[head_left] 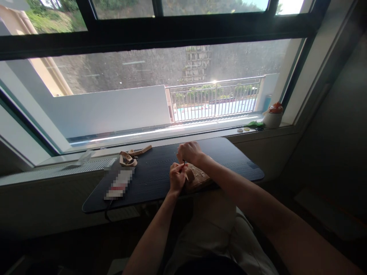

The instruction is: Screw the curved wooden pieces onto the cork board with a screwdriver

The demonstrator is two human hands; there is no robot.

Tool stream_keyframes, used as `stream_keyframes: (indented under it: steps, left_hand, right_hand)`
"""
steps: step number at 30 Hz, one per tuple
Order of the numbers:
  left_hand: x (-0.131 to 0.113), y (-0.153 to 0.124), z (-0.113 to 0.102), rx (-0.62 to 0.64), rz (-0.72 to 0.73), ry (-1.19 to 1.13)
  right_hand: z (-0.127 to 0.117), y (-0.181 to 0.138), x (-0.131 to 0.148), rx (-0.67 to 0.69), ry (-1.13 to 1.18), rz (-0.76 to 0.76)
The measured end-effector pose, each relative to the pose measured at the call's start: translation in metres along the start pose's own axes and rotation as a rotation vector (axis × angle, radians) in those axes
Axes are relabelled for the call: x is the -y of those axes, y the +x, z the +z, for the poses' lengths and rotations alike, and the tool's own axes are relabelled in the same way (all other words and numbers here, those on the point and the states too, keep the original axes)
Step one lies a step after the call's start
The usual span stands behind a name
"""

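Note:
Both hands meet over the front middle of the dark table. My left hand (177,177) is closed, pinching at a tan strap (189,175) that looks like leather and curls beside its fingers. Just above it, my right hand (191,151) is bent over in a fist. A thin dark tool (184,162) sticks down from the fist toward the left fingertips; its kind is too small to make out. Under the hands lies a brown board (200,178) with pale bits scattered on it, partly covered by the right forearm.
The dark table (155,164) stands against the window sill. On its left lie a coiled tan strap (128,157) and a blurred flat item (119,185). A white pot (272,119), green leaf-like thing (254,124) and small rolls (243,130) sit on the sill at right.

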State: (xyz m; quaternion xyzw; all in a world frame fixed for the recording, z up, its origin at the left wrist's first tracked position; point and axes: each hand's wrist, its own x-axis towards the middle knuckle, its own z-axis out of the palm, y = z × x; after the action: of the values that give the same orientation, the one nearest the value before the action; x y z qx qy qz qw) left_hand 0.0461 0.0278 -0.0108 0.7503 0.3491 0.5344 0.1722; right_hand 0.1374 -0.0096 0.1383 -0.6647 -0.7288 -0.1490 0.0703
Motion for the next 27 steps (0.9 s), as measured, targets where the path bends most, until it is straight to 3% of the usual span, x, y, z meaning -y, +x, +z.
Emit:
stream_keyframes:
  steps: [4,12,20,27]
  left_hand:
    - [0.001,0.000,0.001,0.000,-0.005,-0.007]
    - [-0.002,0.000,-0.001,0.002,0.013,-0.001]
    - [-0.002,0.000,-0.002,-0.001,0.012,0.003]
    - [0.001,0.000,0.001,-0.024,0.016,-0.016]
  right_hand:
    - [-0.007,0.000,-0.003,0.024,-0.012,0.002]
    - [-0.016,0.000,-0.004,0.022,-0.038,-0.179]
    - [-0.004,0.000,0.001,0.025,-0.019,-0.069]
    - [-0.010,0.001,-0.001,0.069,-0.006,0.003]
